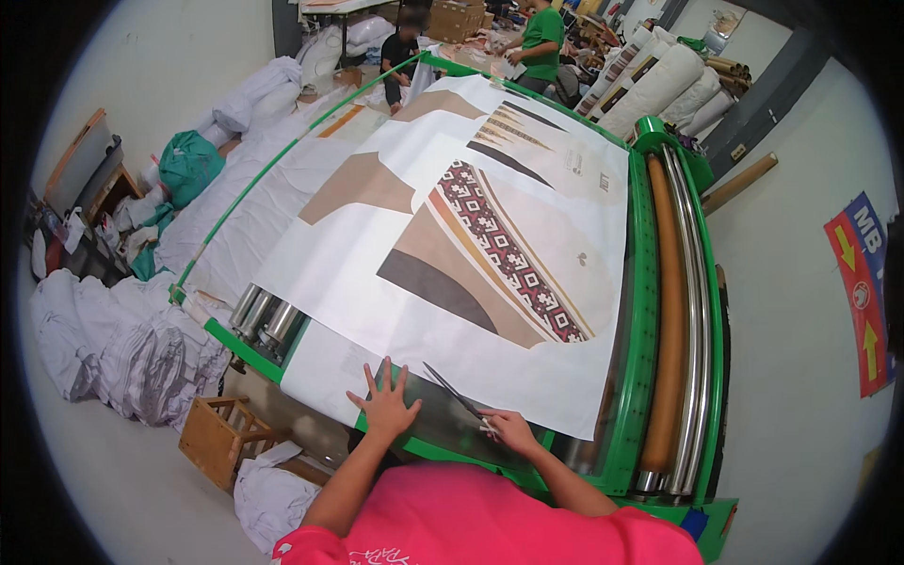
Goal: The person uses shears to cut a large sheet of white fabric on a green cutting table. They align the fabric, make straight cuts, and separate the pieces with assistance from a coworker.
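A wide white printed sheet (pixel 433 325) covers the bed of a green-framed roller machine (pixel 626 414). Its pattern has brown, black and patterned curved panels. At the sheet's near edge, my left hand (pixel 386 405) is open with its fingers spread, palm down, partly over the paper and the dark surface in front of it. My right hand (pixel 511 433) is closed round the handles of a pair of scissors (pixel 454 391). The long blades point up and left, lying along the sheet's near edge; whether they are parted is hard to see.
Metal rollers (pixel 692 320) and a brown roll (pixel 662 311) run along the right. White fabric piles (pixel 132 348) and a wooden stool (pixel 221 443) are at left. Beyond the machine are two people, one in a green shirt (pixel 542 42), and stacked fabric rolls (pixel 654 89).
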`<state>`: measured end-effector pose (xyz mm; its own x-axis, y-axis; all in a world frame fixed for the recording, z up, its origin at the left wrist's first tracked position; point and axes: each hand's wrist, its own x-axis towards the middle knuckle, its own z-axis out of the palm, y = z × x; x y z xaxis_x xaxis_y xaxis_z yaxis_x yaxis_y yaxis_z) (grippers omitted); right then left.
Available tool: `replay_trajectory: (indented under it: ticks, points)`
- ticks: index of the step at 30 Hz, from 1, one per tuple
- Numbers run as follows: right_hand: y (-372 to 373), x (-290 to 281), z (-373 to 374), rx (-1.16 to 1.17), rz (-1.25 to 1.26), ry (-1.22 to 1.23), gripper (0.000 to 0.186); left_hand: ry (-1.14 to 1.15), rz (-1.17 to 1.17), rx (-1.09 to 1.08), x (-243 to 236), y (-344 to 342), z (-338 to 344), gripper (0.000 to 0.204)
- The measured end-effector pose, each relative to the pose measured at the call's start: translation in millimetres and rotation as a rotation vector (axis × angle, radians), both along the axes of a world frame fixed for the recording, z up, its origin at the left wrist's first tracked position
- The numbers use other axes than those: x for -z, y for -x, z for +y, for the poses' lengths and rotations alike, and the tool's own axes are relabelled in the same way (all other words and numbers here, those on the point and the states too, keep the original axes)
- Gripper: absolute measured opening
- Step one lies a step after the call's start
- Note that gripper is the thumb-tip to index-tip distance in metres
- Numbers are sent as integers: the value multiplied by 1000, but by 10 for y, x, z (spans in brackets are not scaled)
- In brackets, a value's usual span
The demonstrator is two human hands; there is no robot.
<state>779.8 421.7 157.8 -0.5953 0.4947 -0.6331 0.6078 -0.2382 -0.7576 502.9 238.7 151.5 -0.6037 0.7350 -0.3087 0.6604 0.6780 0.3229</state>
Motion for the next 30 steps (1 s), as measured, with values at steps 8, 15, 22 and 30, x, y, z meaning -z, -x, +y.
replay_trajectory:
  ticks: [8,15,22,30]
  points:
    - [73,-60,171,-118,-97,23,46,-53,20,-7,278,106,-69,89]
    - [217,-35,321,-214,-72,5,53,-60,-46,-27,298,240,-140,79]
    - [272,-60,487,-268,-109,114,57,-86,38,-17,276,149,-112,72]
    - [70,-210,637,-294,-198,226,59,-152,185,-68,373,-17,18,72]
